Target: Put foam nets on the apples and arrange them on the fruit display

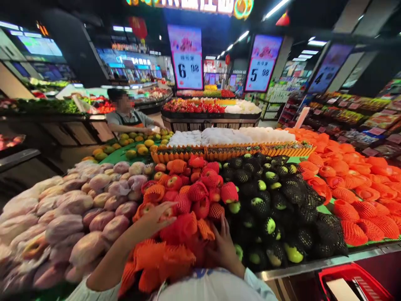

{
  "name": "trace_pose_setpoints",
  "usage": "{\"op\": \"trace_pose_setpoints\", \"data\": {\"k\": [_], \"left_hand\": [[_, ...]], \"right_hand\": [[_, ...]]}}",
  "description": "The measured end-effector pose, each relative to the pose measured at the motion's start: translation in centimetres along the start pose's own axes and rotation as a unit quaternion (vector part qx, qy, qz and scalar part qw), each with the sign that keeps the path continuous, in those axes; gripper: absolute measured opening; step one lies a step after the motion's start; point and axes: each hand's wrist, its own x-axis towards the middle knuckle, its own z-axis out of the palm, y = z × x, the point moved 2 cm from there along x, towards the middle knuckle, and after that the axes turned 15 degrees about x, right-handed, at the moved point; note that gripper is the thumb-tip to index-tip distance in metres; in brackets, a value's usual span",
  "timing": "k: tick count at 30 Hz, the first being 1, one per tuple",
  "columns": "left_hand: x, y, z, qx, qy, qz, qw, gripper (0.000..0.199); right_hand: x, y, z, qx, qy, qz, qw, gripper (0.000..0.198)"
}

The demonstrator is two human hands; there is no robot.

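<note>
My left hand [158, 215] lies over the red apples in the middle of the display, its fingers stretched out toward the right. Under it sits a red apple [169, 212], which the fingers seem to touch. My right hand [223, 246] rests at the right edge of the same pile, fingers apart, beside an orange foam net [206, 229]. Whether its hidden thumb side touches fruit I cannot tell. Close to my body, between my forearms, lies a heap of orange foam nets [159, 261]. Red foam-netted apples [198, 191] are piled beyond both hands.
Plastic-wrapped fruit [103, 200] fills the left side. Green fruit in black nets [269, 225] lies right, with orange-netted fruit [357, 184] farther over. A red basket [354, 280] stands below the metal edge. Another person [125, 115] is at the mangoes [142, 148].
</note>
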Motion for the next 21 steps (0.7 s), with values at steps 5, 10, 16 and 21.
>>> {"op": "trace_pose_setpoints", "data": {"k": [5,10,16,21], "left_hand": [[-4.9,0.8,0.9,0.006,0.013,-0.015,1.000,0.059],[-7.1,1.3,2.6,0.027,-0.010,0.003,1.000,0.065],[-6.9,1.2,6.5,0.097,-0.086,0.005,0.992,0.035],[-6.0,0.6,6.3,0.092,-0.054,0.020,0.994,0.022]], "right_hand": [[0.1,-0.2,-0.6,-0.025,0.009,-0.039,0.999,0.081],[0.1,-0.4,-0.8,-0.027,-0.004,-0.043,0.999,0.078],[0.1,-0.8,-1.5,0.008,0.011,-0.038,0.999,0.070],[0.1,-0.7,-2.1,0.093,0.084,-0.042,0.991,0.038]]}}
